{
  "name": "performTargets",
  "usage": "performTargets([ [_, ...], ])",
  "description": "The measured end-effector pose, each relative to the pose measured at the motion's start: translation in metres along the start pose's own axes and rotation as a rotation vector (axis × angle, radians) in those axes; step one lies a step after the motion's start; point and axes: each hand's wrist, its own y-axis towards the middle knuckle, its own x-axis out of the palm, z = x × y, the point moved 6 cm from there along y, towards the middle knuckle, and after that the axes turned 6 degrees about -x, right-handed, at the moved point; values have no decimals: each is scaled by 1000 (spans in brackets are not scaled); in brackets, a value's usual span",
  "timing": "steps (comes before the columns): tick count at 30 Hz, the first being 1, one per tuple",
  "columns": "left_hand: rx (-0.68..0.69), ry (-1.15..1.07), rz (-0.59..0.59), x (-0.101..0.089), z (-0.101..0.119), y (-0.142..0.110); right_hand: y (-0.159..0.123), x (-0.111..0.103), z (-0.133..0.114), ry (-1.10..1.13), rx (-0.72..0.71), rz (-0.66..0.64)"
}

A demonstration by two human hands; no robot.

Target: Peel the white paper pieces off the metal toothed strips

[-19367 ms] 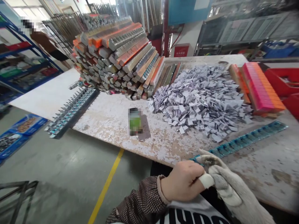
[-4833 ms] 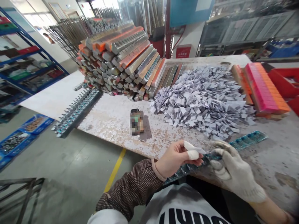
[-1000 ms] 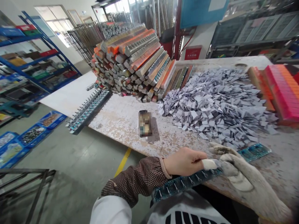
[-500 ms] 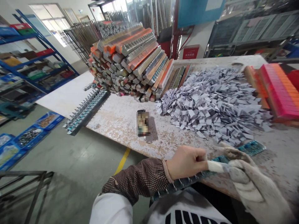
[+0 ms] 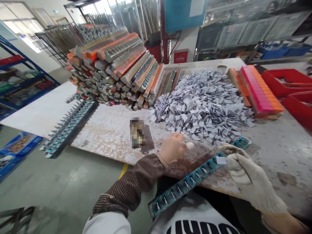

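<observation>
My right hand (image 5: 246,177), in an off-white glove, is closed round the upper part of a long blue-green strip (image 5: 187,183) with a row of metal pins. The strip slants from my lap up across the table's front edge. A small white piece (image 5: 221,160) sits on the strip by the gloved fingertips. My bare left hand (image 5: 173,148), with a white wrap on one finger, is off the strip, just in front of a heap of small white pieces (image 5: 204,104). Motion blurs its fingers, so whether it holds anything is unclear.
A pixelated small object (image 5: 137,133) lies left of my left hand. Behind it rises a stack of long bars (image 5: 109,71). A pinned strip (image 5: 70,128) overhangs the table's left edge. Pink and orange blocks (image 5: 260,91) and red bins (image 5: 287,81) stand right.
My left hand has left the strip and moved left and up towards the white heap. The gloved hand stays on the strip. The whole view has shifted to the right.
</observation>
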Motion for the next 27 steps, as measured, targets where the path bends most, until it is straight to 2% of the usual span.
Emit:
performTargets([
  [2,-95,61,52,-5,-30,24,7,-11,-4,-71,8,36],
  [3,-131,83,62,-6,-42,35,11,-16,-7,-177,-44,29],
  [5,-173,103,65,-5,-58,49,15,-23,-13,-479,-241,-18],
  [8,-196,87,48,3,-65,57,13,-22,-19,-956,-594,-88],
  [11,-186,21,26,9,-65,53,6,-10,-20,-1277,-850,-178],
  [15,-144,-134,2,12,-63,39,-5,15,-25,-1471,-1078,-298],
  [20,-87,-417,-20,15,-59,19,-10,31,-17,-1495,-1069,-379],
  [27,-40,-687,-57,14,-38,-7,1,42,0,-1639,-926,-429],
])
